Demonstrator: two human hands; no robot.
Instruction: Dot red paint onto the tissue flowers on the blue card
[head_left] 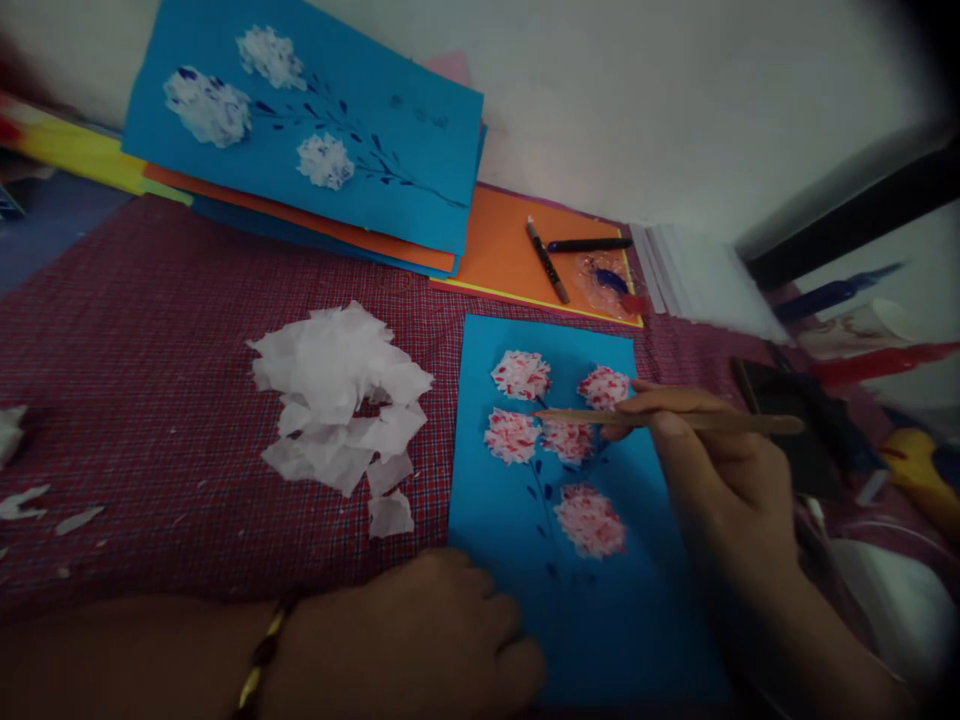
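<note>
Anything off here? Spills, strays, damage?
White paper scraps lie strewn on the checked cloth, apart from the main paper pile. Crumpled clear plastic with a dark blue patch sits on the orange sheet. No spill or tear evident on the near blue sheet.

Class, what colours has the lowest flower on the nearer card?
The lowest flower is whitish, mottled with pinkish red; clearest in the head view.

Checked cloth (172, 380) and blue flower card (510, 510) suggest a home craft corner.
</note>
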